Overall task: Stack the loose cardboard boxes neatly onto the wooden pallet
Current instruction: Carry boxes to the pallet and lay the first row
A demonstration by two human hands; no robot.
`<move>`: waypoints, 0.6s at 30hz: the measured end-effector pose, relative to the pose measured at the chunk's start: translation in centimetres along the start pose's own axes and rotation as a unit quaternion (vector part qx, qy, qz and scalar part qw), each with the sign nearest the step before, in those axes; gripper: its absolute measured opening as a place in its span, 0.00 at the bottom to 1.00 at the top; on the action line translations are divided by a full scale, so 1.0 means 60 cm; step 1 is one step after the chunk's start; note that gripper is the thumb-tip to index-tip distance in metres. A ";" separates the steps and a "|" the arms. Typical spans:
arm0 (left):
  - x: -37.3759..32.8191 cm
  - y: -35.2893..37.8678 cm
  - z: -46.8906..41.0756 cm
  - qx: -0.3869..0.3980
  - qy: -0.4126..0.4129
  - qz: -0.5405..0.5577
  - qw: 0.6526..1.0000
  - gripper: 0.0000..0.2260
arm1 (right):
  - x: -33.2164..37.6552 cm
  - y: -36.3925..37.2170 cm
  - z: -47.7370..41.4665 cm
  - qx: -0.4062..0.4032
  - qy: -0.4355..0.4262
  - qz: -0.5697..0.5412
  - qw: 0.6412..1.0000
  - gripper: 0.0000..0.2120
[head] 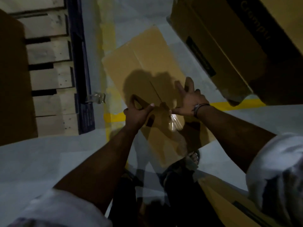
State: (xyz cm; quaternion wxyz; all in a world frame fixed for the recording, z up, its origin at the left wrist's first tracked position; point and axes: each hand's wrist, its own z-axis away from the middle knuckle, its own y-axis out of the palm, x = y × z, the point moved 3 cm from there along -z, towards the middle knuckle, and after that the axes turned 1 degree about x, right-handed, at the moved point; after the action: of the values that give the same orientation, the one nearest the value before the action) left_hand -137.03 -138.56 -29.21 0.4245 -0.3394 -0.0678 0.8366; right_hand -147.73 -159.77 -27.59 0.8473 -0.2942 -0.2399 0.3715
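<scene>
A plain cardboard box [147,63] lies tilted over the grey floor [49,153], just right of the wooden pallet [49,51]. The person's left hand [136,113] curls round its near flap, apparently gripping it in the dim light. The right hand [188,100] presses against it, fingers spread. A printed box [229,46] looms at right.

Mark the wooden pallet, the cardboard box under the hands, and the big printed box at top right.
wooden pallet [47,54]: head view, on a pale top slat.
cardboard box [147,51]: head view, on its lit top face.
printed box [229,30]: head view, on its tan face left of the lettering.
</scene>
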 end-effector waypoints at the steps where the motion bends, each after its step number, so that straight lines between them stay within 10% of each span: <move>1: 0.003 -0.007 0.000 -0.004 -0.001 -0.001 1.000 0.58 | 0.009 0.004 0.003 -0.008 -0.007 0.007 1.000 0.59; 18: -0.086 -0.326 0.126 -0.204 0.129 -0.069 0.968 0.36 | 0.306 -0.128 0.135 -0.178 -0.093 0.029 0.979 0.46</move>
State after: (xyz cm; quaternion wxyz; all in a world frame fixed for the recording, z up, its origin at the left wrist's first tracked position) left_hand -126.65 -128.81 -12.93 0.4080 -0.5182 -0.2044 0.7233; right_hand -137.86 -147.26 -13.15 0.7442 -0.4113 -0.3709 0.3733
